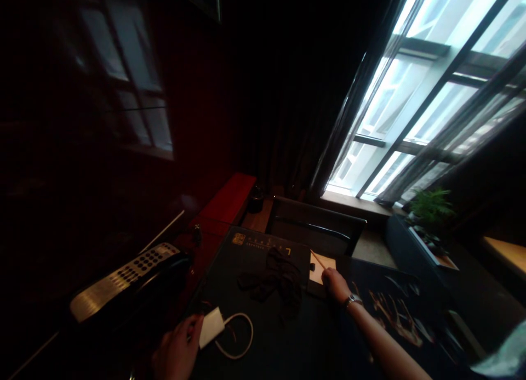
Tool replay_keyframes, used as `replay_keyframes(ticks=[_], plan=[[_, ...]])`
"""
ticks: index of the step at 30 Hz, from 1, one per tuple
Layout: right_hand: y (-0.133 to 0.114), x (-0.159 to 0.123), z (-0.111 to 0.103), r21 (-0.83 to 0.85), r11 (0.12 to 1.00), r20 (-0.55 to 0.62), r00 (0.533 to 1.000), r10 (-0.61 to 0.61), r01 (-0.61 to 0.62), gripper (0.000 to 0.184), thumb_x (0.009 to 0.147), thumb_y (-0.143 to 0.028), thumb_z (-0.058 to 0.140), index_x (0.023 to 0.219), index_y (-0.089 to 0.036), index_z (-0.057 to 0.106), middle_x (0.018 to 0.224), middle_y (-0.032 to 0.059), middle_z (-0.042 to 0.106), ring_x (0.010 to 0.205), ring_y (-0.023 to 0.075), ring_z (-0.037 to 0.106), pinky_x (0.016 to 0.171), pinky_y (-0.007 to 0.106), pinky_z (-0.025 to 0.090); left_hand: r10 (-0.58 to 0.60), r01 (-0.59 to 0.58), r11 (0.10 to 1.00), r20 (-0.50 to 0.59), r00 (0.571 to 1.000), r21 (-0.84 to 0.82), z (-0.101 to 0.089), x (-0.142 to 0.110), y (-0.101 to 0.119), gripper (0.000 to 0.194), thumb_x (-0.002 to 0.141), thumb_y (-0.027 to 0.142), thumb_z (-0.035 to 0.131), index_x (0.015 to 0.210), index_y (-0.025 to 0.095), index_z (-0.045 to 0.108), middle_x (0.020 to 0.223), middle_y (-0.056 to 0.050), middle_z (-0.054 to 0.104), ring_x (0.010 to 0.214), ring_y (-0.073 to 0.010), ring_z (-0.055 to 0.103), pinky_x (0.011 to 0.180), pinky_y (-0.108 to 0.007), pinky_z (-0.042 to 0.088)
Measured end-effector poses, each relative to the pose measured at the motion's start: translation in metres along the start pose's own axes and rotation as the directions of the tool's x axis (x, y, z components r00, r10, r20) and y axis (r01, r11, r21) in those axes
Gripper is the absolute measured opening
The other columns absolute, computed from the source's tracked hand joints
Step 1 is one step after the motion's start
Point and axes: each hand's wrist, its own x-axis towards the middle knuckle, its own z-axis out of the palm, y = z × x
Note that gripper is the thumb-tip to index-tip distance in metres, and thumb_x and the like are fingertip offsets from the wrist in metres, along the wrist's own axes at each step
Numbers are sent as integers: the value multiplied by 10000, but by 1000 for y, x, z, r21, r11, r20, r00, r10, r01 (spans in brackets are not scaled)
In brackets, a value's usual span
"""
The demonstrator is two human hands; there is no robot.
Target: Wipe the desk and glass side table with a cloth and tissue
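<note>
Pencil (318, 259) in my right hand (335, 284): my fingers are pinched together on its lower end, and its thin pale shaft slants up and to the left across the small notepad (324, 271). That notepad lies on the dark desk mat (267, 336), just beside my knuckles, and a watch (352, 300) sits on the same wrist. My left hand (177, 350) is low at the near edge of the view, fingers curled around one end of a white charger block (212, 327); the light is poor, so I would only say the hold looks closed on it rather than loose. From the block a white cable (240, 341) loops out in a round curl on the mat. Between my two hands lies a crumpled piece of black cloth (276, 281), well apart from the charger and near the notepad's left side. At the far left corner of the mat there is a gold printed logo (238, 238). To the left of the mat stands a desk telephone (123, 278) with a grey keypad, its dark handset next to it. Beyond the desk is a dark chair (316, 226), then a tall window (431, 95) with sheer curtains, and a small green plant (431, 204) by the sill on the right.
</note>
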Motion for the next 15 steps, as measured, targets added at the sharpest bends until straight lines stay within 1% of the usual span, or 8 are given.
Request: replay_keyframes(ticks=[2,4,6,8,10,12,13,15], plan=[[1,-6,-3,14,1000,6,1000,-4,3,283,810,8,486,841,-170,705,1005,112,735,965,231,702,826,298,524,16,-19,998,-56,998,-56,-4,-3,3,746,937,503,187,1402,77,585,1339,-198,682,1233,-417,595,1045,-518,455],[6,-14,-8,27,1000,-5,1000,-2,2,295,839,-36,476,919,-169,727,1049,126,732,962,244,710,831,321,535,51,-71,992,-182,982,-102,-4,-14,-2,789,898,506,237,1418,4,551,1400,-258,627,1276,-445,573,1088,-544,445],[11,-23,-12,38,999,-24,1000,-7,8,326,874,-94,452,997,-190,739,1100,145,724,985,278,718,871,375,553,105,-148,982,-318,942,-114,3,-36,-17,773,877,504,327,1395,-22,556,1437,-275,596,1315,-429,561,1146,-537,432],[14,-33,-13,48,998,-37,999,-32,34,366,871,-122,435,1036,-223,745,1153,165,709,1024,322,714,923,438,557,140,-175,983,-396,907,-54,22,-72,-43,753,872,524,434,1361,-31,577,1428,-289,601,1344,-417,554,1182,-543,422],[10,-41,-9,64,993,-29,995,-93,95,394,835,-120,443,1042,-253,751,1193,174,694,1091,353,696,979,470,548,153,-146,988,-377,913,48,52,-118,-75,767,840,528,565,1373,-24,583,1456,-301,586,1375,-431,541,1179,-573,437],[-7,-46,-1,91,978,18,981,-191,189,390,802,-124,478,1036,-262,757,1193,172,694,1134,348,682,1031,450,537,178,-148,981,-288,941,122,84,-161,-103,763,750,422,700,1411,55,595,1523,-266,547,1391,-434,539,1151,-597,469],[-21,-48,3,106,965,50,968,-245,239,385,791,-127,494,1040,-258,757,1186,168,698,1145,336,679,1053,433,532,193,-165,978,-256,947,127,96,-178,-112,713,696,322,735,1375,125,647,1519,-230,567,1386,-423,549,1142,-592,480],[-57,-47,10,131,934,109,931,-347,332,363,811,-155,521,1080,-232,753,1212,158,695,1167,303,671,1081,397,521,212,-207,977,-224,951,46,106,-194,-118,455,714,215,670,1155,239,777,1349,-150,709,1267,-363,643,1068,-536,537]])
